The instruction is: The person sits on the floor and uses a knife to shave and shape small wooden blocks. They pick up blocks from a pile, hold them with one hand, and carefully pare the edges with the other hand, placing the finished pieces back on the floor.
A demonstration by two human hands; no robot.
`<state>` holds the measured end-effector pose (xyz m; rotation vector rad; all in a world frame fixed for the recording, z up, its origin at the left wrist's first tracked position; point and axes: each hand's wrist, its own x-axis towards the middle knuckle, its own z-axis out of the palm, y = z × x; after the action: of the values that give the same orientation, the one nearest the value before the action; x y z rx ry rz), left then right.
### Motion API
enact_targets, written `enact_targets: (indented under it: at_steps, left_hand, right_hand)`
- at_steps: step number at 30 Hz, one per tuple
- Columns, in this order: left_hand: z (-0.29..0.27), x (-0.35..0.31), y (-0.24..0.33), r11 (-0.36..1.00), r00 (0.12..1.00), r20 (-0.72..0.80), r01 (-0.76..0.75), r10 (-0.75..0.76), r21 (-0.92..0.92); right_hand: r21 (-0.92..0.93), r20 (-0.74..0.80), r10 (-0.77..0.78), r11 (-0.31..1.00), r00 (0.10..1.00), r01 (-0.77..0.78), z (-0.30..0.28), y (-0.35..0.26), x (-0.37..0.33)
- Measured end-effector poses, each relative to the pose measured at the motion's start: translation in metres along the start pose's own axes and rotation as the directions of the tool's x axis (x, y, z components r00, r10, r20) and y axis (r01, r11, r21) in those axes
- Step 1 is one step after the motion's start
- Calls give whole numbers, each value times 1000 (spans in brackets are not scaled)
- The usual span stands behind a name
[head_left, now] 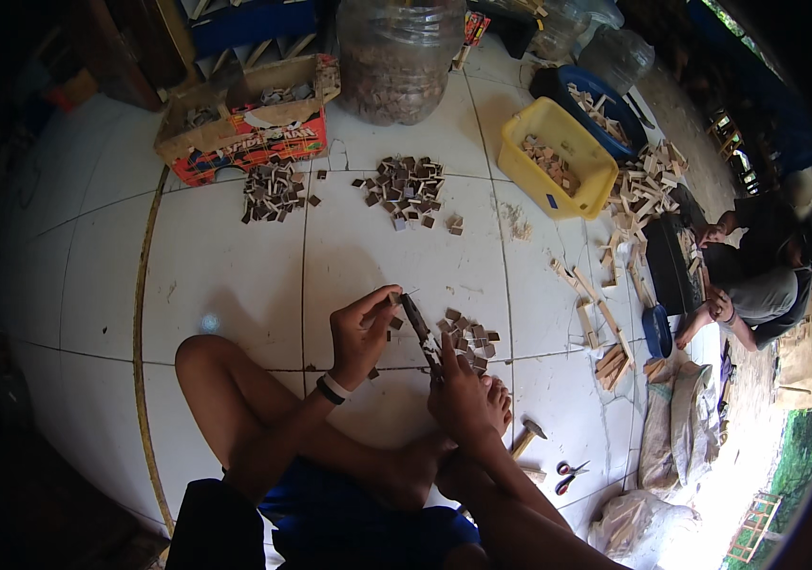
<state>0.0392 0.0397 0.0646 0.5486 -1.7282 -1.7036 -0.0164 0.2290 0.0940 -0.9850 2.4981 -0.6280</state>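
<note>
My right hand is closed around a long dark tool with whitish patches; its exact kind is unclear. The tool points up and slightly left, its far end close to my left fingertips. My left hand, with a band on the wrist, is closed in a pinch beside that end; whatever sits between the fingers is too small to make out. Just right of the tool, a small pile of dark brown square pieces lies on the tiles by my foot. A few loose ones lie under my left hand.
Farther off lie two heaps of brown squares, a cardboard box and a big clear plastic container. At right are a yellow tub, wooden sticks, a hammer, scissors and another seated person.
</note>
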Motion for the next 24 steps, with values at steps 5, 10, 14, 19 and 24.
enact_targets:
  at_steps: [5, 10, 14, 19, 24]
  left_hand:
    - [-6, 12, 5, 990, 999, -33, 20, -25, -140]
    - [-35, 22, 19, 933, 976, 101, 213, -192, -291]
    - [-44, 23, 30, 883, 939, 191, 335, -286, -328]
    - [-46, 19, 40, 870, 930, 217, 357, -297, -338]
    - [-45, 18, 42, 877, 943, 221, 315, -247, -363]
  right_hand:
    - [125, -270, -116, 980, 956, 155, -10, 8, 8]
    - [315, -196, -12, 946, 981, 74, -32, 12, 3]
    - [266, -99, -41, 962, 994, 66, -34, 0, -1]
    - [293, -137, -213, 924, 967, 245, -28, -12, 4]
    - [349, -16, -178, 921, 984, 173, -29, -17, 4]
